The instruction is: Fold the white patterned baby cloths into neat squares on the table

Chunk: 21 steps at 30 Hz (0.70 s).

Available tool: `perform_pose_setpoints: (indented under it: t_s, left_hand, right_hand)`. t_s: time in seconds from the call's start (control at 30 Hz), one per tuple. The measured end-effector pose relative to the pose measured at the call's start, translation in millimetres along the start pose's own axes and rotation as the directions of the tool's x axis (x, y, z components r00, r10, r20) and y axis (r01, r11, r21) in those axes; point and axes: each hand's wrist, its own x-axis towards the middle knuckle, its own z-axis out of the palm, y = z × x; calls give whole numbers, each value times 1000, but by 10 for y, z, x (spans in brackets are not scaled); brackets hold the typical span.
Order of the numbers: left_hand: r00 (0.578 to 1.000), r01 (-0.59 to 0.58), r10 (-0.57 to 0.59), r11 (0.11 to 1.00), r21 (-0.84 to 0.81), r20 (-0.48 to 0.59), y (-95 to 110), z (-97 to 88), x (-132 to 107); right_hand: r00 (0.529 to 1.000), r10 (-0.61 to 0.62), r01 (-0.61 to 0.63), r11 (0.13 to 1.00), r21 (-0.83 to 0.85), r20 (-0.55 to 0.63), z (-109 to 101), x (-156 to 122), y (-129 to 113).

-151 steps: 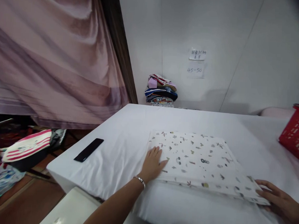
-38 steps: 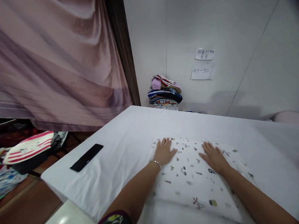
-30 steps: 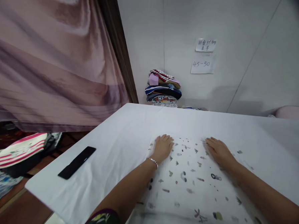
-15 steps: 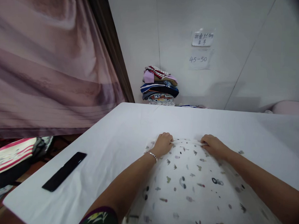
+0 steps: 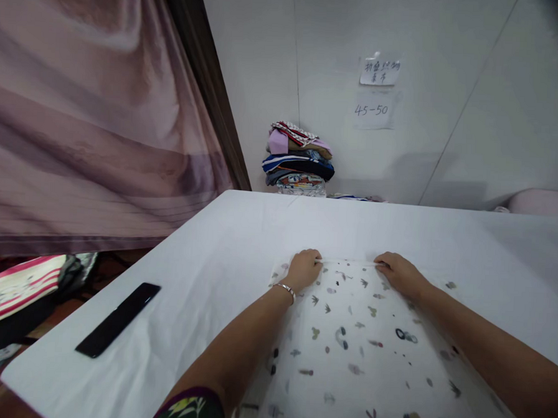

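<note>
A thin white cloth (image 5: 347, 337) printed with small grey, green and brown figures lies on the white table, its near part running out of the bottom of the view. My left hand (image 5: 304, 268), with a silver bracelet at the wrist, pinches the far edge of the cloth on the left. On the right, my right hand (image 5: 397, 271) grips the same edge between thumb and fingers. Between the two hands the edge runs nearly straight. Patches of print show beyond the outer side of each hand, where the cloth spreads on.
A black flat phone-like slab (image 5: 118, 319) lies on the white table (image 5: 202, 248) at left. Behind the table rises a stack of folded fabrics (image 5: 299, 163). A pink curtain (image 5: 91, 118) hangs at left, and paper notes (image 5: 376, 108) are on the wall.
The edge between my hands was slightly bowed and is now pulled straighter and flatter. Both hands stay in nearly the same place.
</note>
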Motion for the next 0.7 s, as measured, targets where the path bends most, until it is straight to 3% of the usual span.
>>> perform_pose_setpoints:
  t_s: [0.1,0.17,0.27,0.37,0.53,0.7]
  left_hand:
    - [999,-39,39,999,1,17,-31,-82,-2]
    - [993,-15,11,999,35,117,-38,-185,12]
    - [942,30,-67,993,117,327,-29,-337,92]
    - [894,36,-98,989,146,438,-16,-403,226]
    - [826,39,-121,987,158,551,-2,-375,408]
    - [840,24,-90,991,129,535,5,-412,392]
  right_hand:
    - [997,-54,55,998,-3,52,-51,-10,96]
    - [992,-50,51,999,-7,119,-133,-13,176]
    - [967,23,-13,999,-40,253,-267,18,273]
    - [921,136,-103,989,-111,364,-351,98,309]
    - [877,180,-126,981,-149,445,-411,233,270]
    - [878,136,-102,990,-98,459,-524,192,249]
